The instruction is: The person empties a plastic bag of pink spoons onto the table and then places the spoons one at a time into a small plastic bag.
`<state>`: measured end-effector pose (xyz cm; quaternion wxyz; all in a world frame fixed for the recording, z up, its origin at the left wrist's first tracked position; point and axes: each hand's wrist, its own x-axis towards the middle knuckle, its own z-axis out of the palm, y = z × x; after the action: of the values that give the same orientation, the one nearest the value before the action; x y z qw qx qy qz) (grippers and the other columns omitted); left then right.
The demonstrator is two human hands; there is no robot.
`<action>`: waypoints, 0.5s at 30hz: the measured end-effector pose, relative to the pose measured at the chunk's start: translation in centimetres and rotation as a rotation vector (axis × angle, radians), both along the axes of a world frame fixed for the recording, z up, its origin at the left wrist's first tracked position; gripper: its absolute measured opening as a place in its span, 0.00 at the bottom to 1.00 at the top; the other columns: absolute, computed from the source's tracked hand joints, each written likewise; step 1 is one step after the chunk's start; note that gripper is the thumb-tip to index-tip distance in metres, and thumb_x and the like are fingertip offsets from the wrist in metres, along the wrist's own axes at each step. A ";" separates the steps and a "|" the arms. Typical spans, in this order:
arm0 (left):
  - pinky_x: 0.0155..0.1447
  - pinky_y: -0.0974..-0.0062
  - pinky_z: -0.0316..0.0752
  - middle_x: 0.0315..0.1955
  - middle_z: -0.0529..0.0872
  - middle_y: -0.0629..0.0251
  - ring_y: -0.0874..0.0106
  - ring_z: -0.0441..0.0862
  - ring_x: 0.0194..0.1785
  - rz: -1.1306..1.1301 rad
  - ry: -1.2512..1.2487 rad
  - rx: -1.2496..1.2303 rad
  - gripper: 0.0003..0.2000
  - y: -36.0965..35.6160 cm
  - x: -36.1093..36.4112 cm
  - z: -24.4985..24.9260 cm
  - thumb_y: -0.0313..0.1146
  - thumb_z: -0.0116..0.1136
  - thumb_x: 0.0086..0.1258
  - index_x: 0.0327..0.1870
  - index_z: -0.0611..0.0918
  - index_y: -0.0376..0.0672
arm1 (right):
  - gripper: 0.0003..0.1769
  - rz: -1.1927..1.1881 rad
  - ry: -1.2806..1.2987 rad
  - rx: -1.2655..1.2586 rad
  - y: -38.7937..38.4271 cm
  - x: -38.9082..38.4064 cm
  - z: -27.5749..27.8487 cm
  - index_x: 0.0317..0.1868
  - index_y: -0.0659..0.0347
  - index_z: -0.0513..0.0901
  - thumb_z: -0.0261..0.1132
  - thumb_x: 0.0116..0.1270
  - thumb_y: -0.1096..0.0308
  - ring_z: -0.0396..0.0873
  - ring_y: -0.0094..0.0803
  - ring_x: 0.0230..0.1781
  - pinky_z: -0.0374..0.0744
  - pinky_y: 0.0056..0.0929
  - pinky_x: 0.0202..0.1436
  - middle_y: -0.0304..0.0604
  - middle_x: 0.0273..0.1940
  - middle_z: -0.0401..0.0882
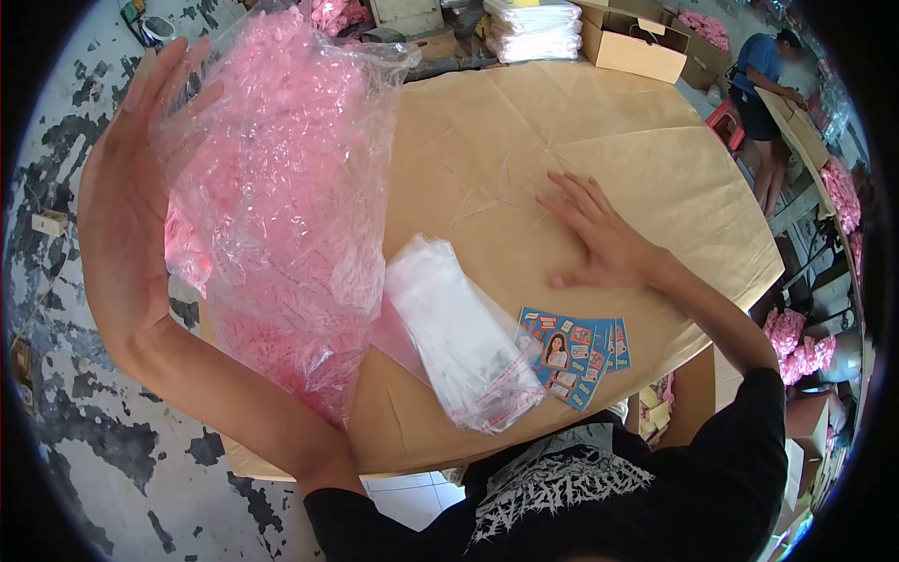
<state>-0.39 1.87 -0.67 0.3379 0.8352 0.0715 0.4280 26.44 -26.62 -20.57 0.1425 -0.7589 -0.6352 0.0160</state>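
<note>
A large clear plastic bag point(281, 169) full of pink bundled items lies along the left side of the brown-paper-covered table point(468, 122). My left hand point(140, 140) reaches around the bag's outer side, its fingers stretched out against the plastic near the top. Fingers spread, my right hand point(604, 239) is over the brown paper with nothing in it. Thin clear strips point(492, 192) lie just left of its fingertips. Nearer to me is a stack of clear plastic sleeves point(454, 328), beside several fanned blue printed cards point(576, 356).
At the far edge stand a pile of white plastic packs point(534, 33) and an open cardboard box point(637, 42). Another person point(763, 89) works at a side table on the right. Pink bundles point(796, 347) and an open box point(684, 393) are at lower right.
</note>
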 end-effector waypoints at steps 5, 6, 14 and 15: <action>0.78 0.58 0.58 0.71 0.70 0.50 0.54 0.69 0.73 0.022 0.021 -0.009 0.32 -0.7 -0.3 0.3 0.53 0.32 0.80 0.73 0.68 0.36 | 0.49 -0.365 -0.093 0.134 6.9 5.3 -2.7 0.76 0.60 0.59 0.64 0.64 0.38 0.49 0.61 0.78 0.47 0.58 0.79 0.63 0.76 0.52; 0.78 0.58 0.58 0.71 0.70 0.50 0.54 0.69 0.73 0.008 0.018 -0.002 0.32 -0.5 -0.5 0.3 0.53 0.32 0.80 0.73 0.68 0.36 | 0.46 -0.361 -0.098 0.102 8.1 6.5 -3.5 0.76 0.61 0.58 0.64 0.67 0.43 0.51 0.59 0.77 0.50 0.54 0.79 0.61 0.76 0.54; 0.77 0.56 0.60 0.71 0.70 0.49 0.53 0.69 0.73 0.074 0.007 0.013 0.33 0.5 -1.3 0.5 0.55 0.32 0.80 0.74 0.67 0.37 | 0.28 0.137 0.395 0.231 8.4 5.1 -0.1 0.75 0.64 0.60 0.50 0.80 0.63 0.56 0.46 0.78 0.56 0.39 0.79 0.54 0.76 0.59; 0.77 0.56 0.60 0.71 0.70 0.49 0.53 0.69 0.73 0.074 0.015 0.031 0.33 0.7 -1.5 0.5 0.55 0.33 0.80 0.74 0.67 0.37 | 0.28 0.097 0.379 0.191 9.4 5.8 0.1 0.76 0.64 0.59 0.50 0.80 0.63 0.57 0.46 0.77 0.57 0.38 0.79 0.54 0.76 0.59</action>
<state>-1.93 2.53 -0.14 0.3084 0.8403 0.0984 0.4349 32.19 -17.17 -20.45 0.3297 -0.6938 -0.6316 0.1050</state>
